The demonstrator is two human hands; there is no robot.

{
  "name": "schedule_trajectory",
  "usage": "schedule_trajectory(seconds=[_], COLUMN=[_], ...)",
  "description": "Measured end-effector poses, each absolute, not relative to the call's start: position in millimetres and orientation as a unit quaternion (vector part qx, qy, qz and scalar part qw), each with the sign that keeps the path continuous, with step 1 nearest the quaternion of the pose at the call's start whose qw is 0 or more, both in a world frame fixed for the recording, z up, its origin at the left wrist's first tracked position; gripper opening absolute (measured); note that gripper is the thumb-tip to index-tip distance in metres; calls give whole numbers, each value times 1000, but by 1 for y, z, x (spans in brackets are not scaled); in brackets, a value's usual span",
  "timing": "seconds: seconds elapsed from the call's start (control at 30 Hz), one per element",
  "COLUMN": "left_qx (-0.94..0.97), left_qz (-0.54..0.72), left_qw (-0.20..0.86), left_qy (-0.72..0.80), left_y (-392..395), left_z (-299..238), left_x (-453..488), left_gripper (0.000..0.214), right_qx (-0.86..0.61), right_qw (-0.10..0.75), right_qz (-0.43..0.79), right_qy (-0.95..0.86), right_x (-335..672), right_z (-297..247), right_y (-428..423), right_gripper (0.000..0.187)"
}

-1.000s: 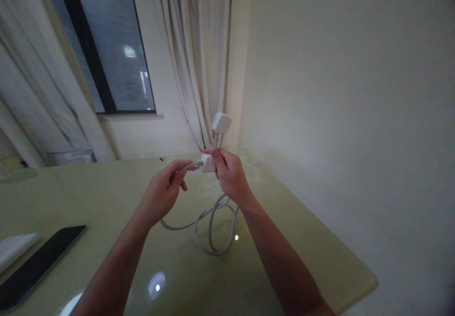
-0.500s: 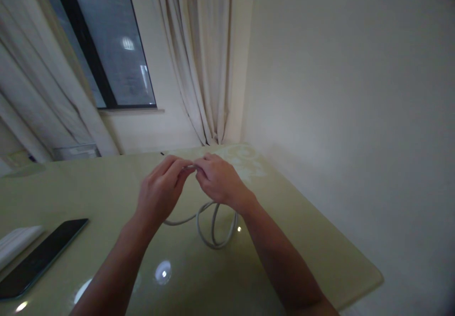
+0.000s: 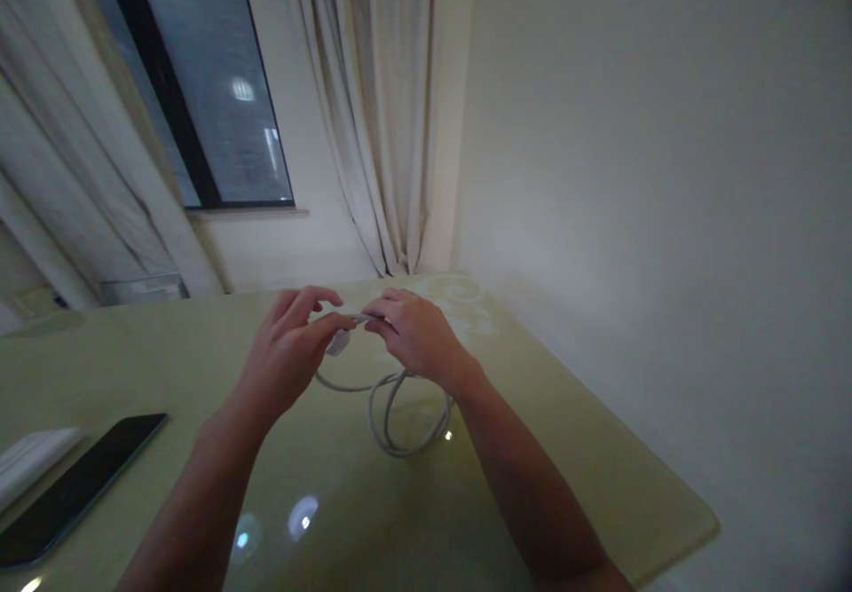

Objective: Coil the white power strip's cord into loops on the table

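Note:
A pale grey cable (image 3: pixel 403 455) lies in loose loops on the table (image 3: pixel 565 459), and part of it rises to my hands. With thumb and fingers pinched together, my right hand (image 3: pixel 421 335) grips a short stretch of it. My left hand (image 3: pixel 283 351) is just to the left, its thumb along the cable and its index finger lifted away. Under that thumb shows a small white block (image 3: pixel 338 342), which looks like the cable's plug. My left hand's lower fingers are partly hidden behind the thumb.
A dark, flat phone-like slab (image 3: pixel 80 490) lies at the left, beside a white box-like object (image 3: pixel 36 459). Curtains (image 3: pixel 379 113) and a window (image 3: pixel 213 77) stand behind the table. A bare wall (image 3: pixel 632 201) runs along its right side.
My left hand has shifted slightly left and its index finger has lifted off the cable, so the white block now shows. The loops on the table have shifted a little.

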State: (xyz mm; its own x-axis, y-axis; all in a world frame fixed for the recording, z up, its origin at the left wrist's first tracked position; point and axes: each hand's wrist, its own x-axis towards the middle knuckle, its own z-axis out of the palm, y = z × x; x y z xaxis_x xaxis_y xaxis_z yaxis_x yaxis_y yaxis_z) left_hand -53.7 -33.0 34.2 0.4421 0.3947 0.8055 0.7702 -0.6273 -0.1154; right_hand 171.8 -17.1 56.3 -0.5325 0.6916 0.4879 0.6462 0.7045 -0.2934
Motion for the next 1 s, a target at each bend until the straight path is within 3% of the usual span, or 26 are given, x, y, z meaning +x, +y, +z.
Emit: schedule_trajectory(seconds=[0.23, 0.67, 1.0], left_qx=[-812, -858, -759], left_qz=[-386, -354, -541], left_qw=[307, 214, 182], left_qy=[-312, -303, -313], left_y=[-36, -46, -46], left_z=[36, 51, 43], left_x=[-59, -75, -39], left_gripper=[32, 25, 18], right_qx=[-333, -236, -167], right_qw=[313, 326, 398], right_qz=[68, 134, 425], right_qy=[-887, -905, -796], right_x=[184, 197, 210], right_z=[63, 66, 64], right_y=[-18, -14, -9], right_gripper=[20, 22, 23])
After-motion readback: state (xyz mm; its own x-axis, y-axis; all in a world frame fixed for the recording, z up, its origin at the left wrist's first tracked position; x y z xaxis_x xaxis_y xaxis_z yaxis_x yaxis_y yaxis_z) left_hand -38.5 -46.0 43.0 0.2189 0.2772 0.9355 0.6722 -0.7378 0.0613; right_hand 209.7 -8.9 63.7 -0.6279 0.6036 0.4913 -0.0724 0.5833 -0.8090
